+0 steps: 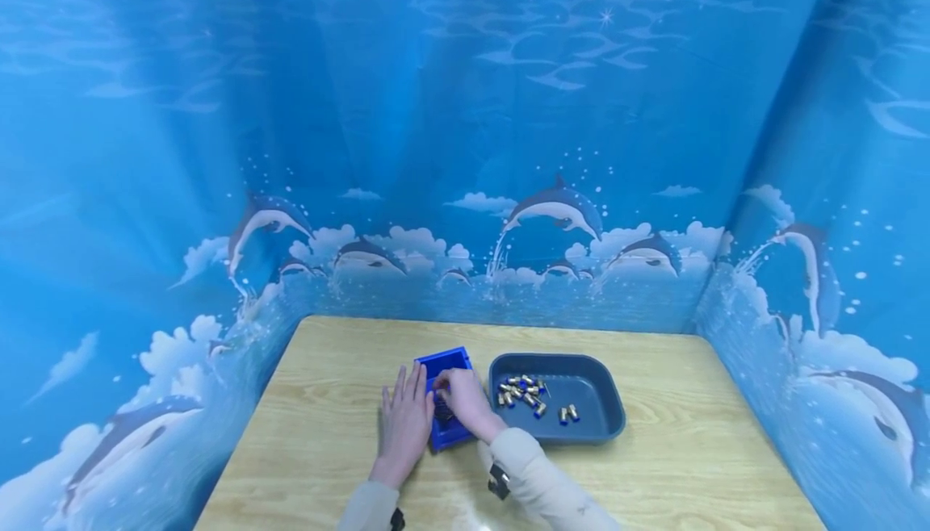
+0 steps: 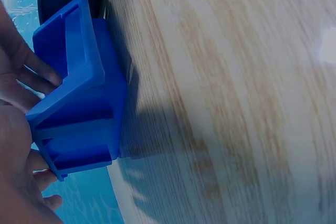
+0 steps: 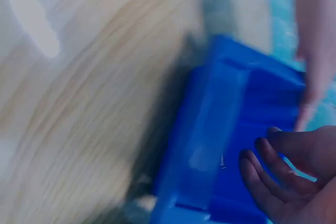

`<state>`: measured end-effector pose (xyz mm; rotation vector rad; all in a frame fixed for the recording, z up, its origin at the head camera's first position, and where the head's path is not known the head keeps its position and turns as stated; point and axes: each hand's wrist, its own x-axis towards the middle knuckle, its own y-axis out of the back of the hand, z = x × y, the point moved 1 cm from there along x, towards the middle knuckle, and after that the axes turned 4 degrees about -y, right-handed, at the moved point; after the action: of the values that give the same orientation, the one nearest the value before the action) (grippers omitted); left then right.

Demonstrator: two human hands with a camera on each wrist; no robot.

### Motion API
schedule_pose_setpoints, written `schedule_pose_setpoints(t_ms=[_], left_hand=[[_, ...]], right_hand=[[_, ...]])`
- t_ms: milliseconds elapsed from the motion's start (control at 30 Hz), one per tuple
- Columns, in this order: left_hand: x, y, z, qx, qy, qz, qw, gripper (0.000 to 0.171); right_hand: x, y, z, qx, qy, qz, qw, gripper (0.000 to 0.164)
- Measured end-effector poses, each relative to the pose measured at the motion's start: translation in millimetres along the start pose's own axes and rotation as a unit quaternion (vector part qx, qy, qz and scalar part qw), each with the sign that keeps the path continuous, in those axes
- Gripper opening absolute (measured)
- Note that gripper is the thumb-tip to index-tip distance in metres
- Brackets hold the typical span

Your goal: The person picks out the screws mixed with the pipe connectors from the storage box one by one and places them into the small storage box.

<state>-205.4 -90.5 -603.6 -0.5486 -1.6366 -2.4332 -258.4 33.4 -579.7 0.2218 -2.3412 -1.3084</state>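
Note:
A blue plastic bin (image 1: 452,436) stands on the table, tilted slightly in the head view. My left hand (image 1: 408,426) lies along its left side with the fingers extended, touching the bin's edge. Over the bin, my right hand (image 1: 467,402) reaches in with bent fingers. In the right wrist view its fingertips (image 3: 252,156) are close together, and whether anything small is between them cannot be made out. A tiny spring-like piece (image 3: 223,161) shows in the bin. Other small dark pieces there are partly hidden by my right hand.
Right of the bin is a dark grey tray (image 1: 603,426) with several brass fittings (image 1: 530,395) with blue ends, most heaped on its left side. The light wood table (image 1: 312,402) meets blue dolphin-print curtains (image 1: 407,192) at its back and sides.

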Motion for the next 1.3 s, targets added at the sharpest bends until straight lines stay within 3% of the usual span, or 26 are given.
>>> schedule_pose_setpoints(t_ms=[67, 133, 300, 367, 467, 767, 967, 1133, 1200, 1300], left_hand=[[-0.1, 0.6, -0.3, 0.0, -0.004, 0.006, 1.0, 0.051], [-0.2, 1.1, -0.3, -0.002, -0.006, 0.012, 0.9999, 0.051], [0.2, 1.2, -0.9, -0.004, -0.004, 0.007, 1.0, 0.051], [0.4, 0.9, -0.8, -0.004, 0.003, -0.004, 1.0, 0.052], [0.5, 0.5, -0.3, -0.006, 0.012, -0.019, 0.9997, 0.053], [0.7, 0.6, 0.6, -0.003, 0.019, -0.027, 0.9995, 0.054], [0.8, 2.2, 1.4, -0.009, 0.024, -0.03, 0.9992, 0.054], [1.3, 0.1, 0.0, -0.01, 0.021, -0.025, 0.9994, 0.053], [1.4, -0.6, -0.3, -0.011, 0.021, -0.026, 0.9994, 0.053], [1.6, -1.0, 0.1, -0.009, 0.021, -0.029, 0.9993, 0.054]], right_hand=[[2, 9, -1, 0.068, -0.033, -0.013, 0.997, 0.005], [4, 18, 0, 0.144, -0.068, -0.025, 0.987, 0.005], [5, 34, 5, 0.297, -0.142, -0.052, 0.943, 0.01], [5, 41, 9, 0.334, -0.16, -0.052, 0.927, 0.013], [5, 51, 18, 0.362, -0.182, -0.039, 0.913, 0.015], [-1, 84, 65, 0.318, -0.249, -0.01, 0.915, 0.017], [-5, 103, 98, 0.215, -0.268, -0.001, 0.939, 0.012], [-10, 110, 122, 0.089, -0.241, -0.012, 0.966, 0.006], [-11, 111, 130, 0.049, -0.224, -0.016, 0.973, 0.004], [-15, 109, 142, 0.013, -0.219, -0.035, 0.975, 0.005]])
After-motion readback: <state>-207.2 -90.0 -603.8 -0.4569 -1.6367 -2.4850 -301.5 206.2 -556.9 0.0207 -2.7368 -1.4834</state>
